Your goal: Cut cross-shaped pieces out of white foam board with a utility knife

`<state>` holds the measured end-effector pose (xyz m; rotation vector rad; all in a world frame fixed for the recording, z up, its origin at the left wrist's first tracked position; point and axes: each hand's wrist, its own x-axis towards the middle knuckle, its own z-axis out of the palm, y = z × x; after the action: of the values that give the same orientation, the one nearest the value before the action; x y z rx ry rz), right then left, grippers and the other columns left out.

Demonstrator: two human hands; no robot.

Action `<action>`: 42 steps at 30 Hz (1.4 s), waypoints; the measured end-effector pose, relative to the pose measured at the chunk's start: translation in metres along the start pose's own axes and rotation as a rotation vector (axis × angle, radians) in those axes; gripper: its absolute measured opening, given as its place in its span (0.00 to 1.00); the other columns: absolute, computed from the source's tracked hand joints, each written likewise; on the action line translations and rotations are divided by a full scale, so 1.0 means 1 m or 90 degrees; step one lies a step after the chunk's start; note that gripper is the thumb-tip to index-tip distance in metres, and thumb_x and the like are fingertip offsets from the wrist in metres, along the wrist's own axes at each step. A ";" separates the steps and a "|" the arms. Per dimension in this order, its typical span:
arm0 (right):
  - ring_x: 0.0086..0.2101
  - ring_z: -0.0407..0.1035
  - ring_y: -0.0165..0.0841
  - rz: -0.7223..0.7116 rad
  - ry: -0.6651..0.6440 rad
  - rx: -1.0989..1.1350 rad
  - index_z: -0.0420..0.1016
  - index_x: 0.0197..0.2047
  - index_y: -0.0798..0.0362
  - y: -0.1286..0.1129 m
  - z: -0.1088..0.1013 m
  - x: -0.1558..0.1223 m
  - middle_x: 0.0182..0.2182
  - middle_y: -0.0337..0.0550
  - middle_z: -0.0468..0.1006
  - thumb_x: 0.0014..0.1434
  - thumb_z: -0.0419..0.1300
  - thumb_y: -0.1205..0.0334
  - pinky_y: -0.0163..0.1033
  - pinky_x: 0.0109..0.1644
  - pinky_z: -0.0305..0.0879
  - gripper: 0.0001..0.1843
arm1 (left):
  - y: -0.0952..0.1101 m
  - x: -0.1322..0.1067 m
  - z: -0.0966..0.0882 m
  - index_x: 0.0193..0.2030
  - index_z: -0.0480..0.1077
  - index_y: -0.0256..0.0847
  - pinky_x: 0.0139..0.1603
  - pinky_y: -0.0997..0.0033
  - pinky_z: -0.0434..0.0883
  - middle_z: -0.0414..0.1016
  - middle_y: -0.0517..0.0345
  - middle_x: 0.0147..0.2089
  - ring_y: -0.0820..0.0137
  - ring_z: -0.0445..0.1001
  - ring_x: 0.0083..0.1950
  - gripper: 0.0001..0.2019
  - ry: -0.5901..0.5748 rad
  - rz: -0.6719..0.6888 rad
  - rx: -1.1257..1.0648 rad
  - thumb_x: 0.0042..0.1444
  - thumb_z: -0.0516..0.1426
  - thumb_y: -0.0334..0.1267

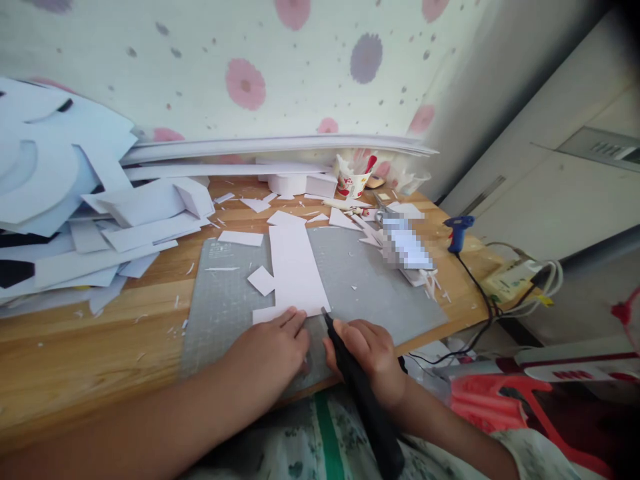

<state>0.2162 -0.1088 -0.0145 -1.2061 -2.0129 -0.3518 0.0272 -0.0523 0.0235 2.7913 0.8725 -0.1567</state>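
A white foam-board strip [297,270] lies lengthwise on the grey cutting mat [400,303]. My left hand [280,340] rests at the strip's near edge, its fingers stretched out and pressing there; a narrow white piece [263,313] is beside the fingertips. In my right hand [373,350] is a long black-handled cutter [357,387], with fingers wrapped round the handle. Its thin tip points at the strip's near right corner; whether it touches is too fine to tell. Small white offcuts, including a square one [261,281], lie left of the strip.
White cut boards [145,207] pile up at the left. Behind the mat stand a paper cup [353,179] and scraps. A phone [407,243] lies at the mat's right, near a blue glue gun [457,232] and a power strip [510,280] with cords.
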 end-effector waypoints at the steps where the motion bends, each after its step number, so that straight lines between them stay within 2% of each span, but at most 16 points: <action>1: 0.21 0.71 0.33 -0.003 0.003 -0.002 0.69 0.44 0.53 -0.001 0.000 -0.001 0.21 0.39 0.76 0.62 0.57 0.69 0.36 0.25 0.66 0.06 | -0.001 0.000 0.000 0.49 0.75 0.29 0.63 0.48 0.70 0.69 0.28 0.64 0.48 0.69 0.66 0.11 0.005 0.000 0.001 0.60 0.59 0.29; 6: 0.21 0.70 0.34 -0.005 0.029 0.009 0.70 0.43 0.52 0.000 0.000 -0.005 0.21 0.38 0.75 0.62 0.57 0.68 0.37 0.25 0.65 0.06 | -0.003 -0.002 -0.004 0.47 0.76 0.32 0.63 0.52 0.71 0.72 0.33 0.62 0.51 0.70 0.65 0.12 0.004 0.012 0.011 0.56 0.62 0.29; 9: 0.21 0.71 0.33 0.002 0.037 0.024 0.70 0.43 0.52 0.001 -0.003 -0.007 0.21 0.37 0.75 0.61 0.58 0.68 0.36 0.25 0.66 0.06 | -0.003 -0.005 -0.007 0.47 0.76 0.32 0.65 0.54 0.69 0.72 0.34 0.63 0.52 0.70 0.66 0.11 0.002 0.028 0.011 0.57 0.62 0.30; 11: 0.21 0.71 0.32 0.028 0.047 0.060 0.71 0.41 0.51 0.001 -0.008 -0.007 0.21 0.36 0.75 0.60 0.59 0.67 0.35 0.25 0.67 0.05 | -0.005 -0.008 -0.009 0.48 0.76 0.32 0.66 0.55 0.68 0.72 0.35 0.63 0.52 0.69 0.66 0.12 0.001 0.047 0.002 0.57 0.62 0.32; 14: 0.21 0.73 0.32 0.120 0.085 0.118 0.71 0.41 0.49 0.002 -0.017 -0.009 0.22 0.36 0.76 0.60 0.59 0.64 0.34 0.25 0.69 0.04 | -0.012 -0.014 -0.011 0.51 0.75 0.34 0.67 0.53 0.67 0.70 0.38 0.66 0.51 0.68 0.67 0.15 0.006 0.071 -0.014 0.56 0.63 0.32; 16: 0.23 0.74 0.33 0.164 0.109 0.131 0.72 0.42 0.47 0.005 -0.022 -0.011 0.24 0.36 0.78 0.60 0.60 0.63 0.35 0.27 0.71 0.06 | -0.018 -0.019 -0.013 0.48 0.76 0.36 0.66 0.53 0.68 0.70 0.40 0.66 0.51 0.68 0.67 0.14 0.009 0.068 -0.011 0.55 0.64 0.33; 20: 0.23 0.75 0.34 0.164 0.109 0.153 0.74 0.42 0.46 0.013 -0.024 -0.016 0.25 0.37 0.79 0.58 0.62 0.62 0.37 0.27 0.72 0.07 | -0.031 -0.024 -0.018 0.41 0.76 0.40 0.67 0.52 0.67 0.70 0.46 0.66 0.53 0.67 0.67 0.08 0.027 0.077 -0.005 0.55 0.65 0.35; 23: 0.29 0.77 0.37 0.278 0.089 0.177 0.75 0.43 0.47 0.020 -0.024 -0.016 0.31 0.42 0.82 0.59 0.63 0.58 0.40 0.33 0.75 0.08 | -0.039 -0.022 -0.019 0.41 0.76 0.39 0.61 0.52 0.71 0.75 0.47 0.61 0.54 0.72 0.62 0.05 0.062 0.052 0.011 0.59 0.62 0.35; 26: 0.35 0.78 0.39 0.393 0.038 0.235 0.77 0.44 0.47 0.031 -0.025 -0.009 0.36 0.42 0.83 0.59 0.65 0.55 0.43 0.38 0.75 0.10 | -0.046 -0.014 -0.016 0.47 0.75 0.35 0.56 0.49 0.74 0.75 0.41 0.57 0.51 0.73 0.58 0.10 0.123 -0.030 0.049 0.59 0.62 0.36; 29: 0.32 0.78 0.37 0.374 0.008 0.304 0.78 0.41 0.46 0.042 -0.022 0.004 0.33 0.39 0.83 0.57 0.67 0.57 0.40 0.35 0.76 0.09 | -0.057 -0.004 -0.010 0.48 0.75 0.36 0.54 0.47 0.75 0.74 0.40 0.56 0.49 0.73 0.57 0.13 0.156 -0.026 0.066 0.57 0.64 0.36; 34: 0.32 0.80 0.36 0.310 -0.040 0.325 0.77 0.43 0.46 0.043 -0.010 0.028 0.33 0.39 0.84 0.56 0.67 0.61 0.38 0.35 0.77 0.10 | -0.070 0.002 -0.001 0.45 0.75 0.36 0.52 0.54 0.76 0.77 0.44 0.52 0.55 0.75 0.54 0.07 0.201 0.041 0.082 0.62 0.58 0.30; 38: 0.31 0.80 0.35 0.265 -0.056 0.319 0.76 0.43 0.47 0.028 0.003 0.043 0.33 0.39 0.85 0.57 0.65 0.63 0.37 0.35 0.77 0.10 | -0.059 -0.004 0.005 0.48 0.75 0.31 0.49 0.55 0.78 0.79 0.40 0.51 0.54 0.76 0.53 0.13 0.265 0.073 0.148 0.64 0.51 0.25; 42: 0.29 0.80 0.34 0.243 -0.062 0.324 0.75 0.41 0.47 0.021 0.011 0.051 0.32 0.39 0.85 0.57 0.63 0.65 0.37 0.35 0.77 0.08 | -0.045 -0.014 0.006 0.49 0.75 0.30 0.44 0.58 0.80 0.81 0.39 0.50 0.54 0.80 0.49 0.19 0.327 0.106 0.188 0.58 0.48 0.20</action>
<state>0.2145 -0.0588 0.0117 -1.2490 -1.7460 0.3917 -0.0101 -0.0254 0.0121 3.2284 0.7554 0.5222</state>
